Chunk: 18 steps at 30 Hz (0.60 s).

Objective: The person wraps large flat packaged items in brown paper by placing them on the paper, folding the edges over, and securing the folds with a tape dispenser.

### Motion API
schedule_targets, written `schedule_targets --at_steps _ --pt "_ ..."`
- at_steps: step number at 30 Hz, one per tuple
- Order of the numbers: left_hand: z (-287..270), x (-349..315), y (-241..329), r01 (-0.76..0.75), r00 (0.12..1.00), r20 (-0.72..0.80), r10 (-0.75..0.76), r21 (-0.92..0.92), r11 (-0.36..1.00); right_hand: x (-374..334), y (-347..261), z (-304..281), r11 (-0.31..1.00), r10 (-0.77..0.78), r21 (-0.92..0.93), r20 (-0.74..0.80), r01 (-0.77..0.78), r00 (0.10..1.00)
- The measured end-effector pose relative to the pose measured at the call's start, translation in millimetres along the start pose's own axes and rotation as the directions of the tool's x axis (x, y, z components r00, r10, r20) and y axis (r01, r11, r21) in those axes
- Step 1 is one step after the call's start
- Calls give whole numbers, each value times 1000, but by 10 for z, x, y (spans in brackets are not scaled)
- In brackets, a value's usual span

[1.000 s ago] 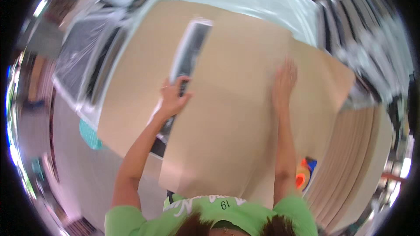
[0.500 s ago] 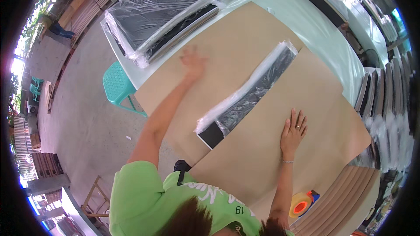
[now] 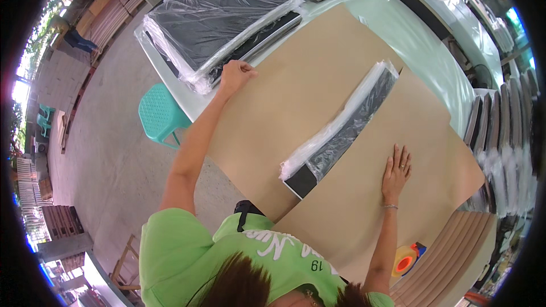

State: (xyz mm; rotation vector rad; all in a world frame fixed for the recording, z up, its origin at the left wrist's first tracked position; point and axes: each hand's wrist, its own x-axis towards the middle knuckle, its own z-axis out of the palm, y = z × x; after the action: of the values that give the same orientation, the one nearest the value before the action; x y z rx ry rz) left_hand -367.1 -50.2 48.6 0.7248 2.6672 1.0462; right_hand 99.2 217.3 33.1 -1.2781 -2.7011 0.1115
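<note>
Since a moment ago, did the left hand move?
Yes. The left hand slid along the brown cardboard sheet toward its far left corner, nearer the plastic-wrapped black panels.

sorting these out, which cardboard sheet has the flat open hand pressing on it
The right cardboard sheet, under the right hand; the left sheet is gripped at its edge.

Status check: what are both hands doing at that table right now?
Left hand fisted at far edge of cardboard. Right hand flat, open on near sheet. Wrapped black panel lies between the two sheets.
</note>
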Motion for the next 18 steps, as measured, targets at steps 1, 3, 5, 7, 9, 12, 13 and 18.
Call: schedule_targets --at_steps 1,3,5,7,9,12,13,18 --pt "-53 51 -21 48 996 82 -45 -31 998 -4 -4 -3 1000 3 1 0 -3 1000" --pt "-127 103 -61 159 964 239 -119 -156 975 -10 -6 -9 1000 10 2 -1 -10 1000" --pt "-165 121 -80 296 905 397 -154 -325 898 -14 21 16 1000 -3 1 -15 3 1000" --pt "-104 128 -104 437 837 514 -190 -417 797 -10 24 22 1000 -3 -3 -10 3 1000" --pt "-47 105 -144 517 789 582 -196 -459 722 4 10 1 1000 11 -9 15 -11 1000" --pt "62 49 -132 494 796 579 -173 -459 738 -12 28 7 1000 10 7 -8 -10 1000" --pt "82 48 -179 449 824 542 -167 -444 775 -12 20 8 1000 0 9 -11 0 1000" --pt "80 63 -161 263 886 458 -69 -375 889 -5 14 -3 1000 12 -5 4 -12 1000"
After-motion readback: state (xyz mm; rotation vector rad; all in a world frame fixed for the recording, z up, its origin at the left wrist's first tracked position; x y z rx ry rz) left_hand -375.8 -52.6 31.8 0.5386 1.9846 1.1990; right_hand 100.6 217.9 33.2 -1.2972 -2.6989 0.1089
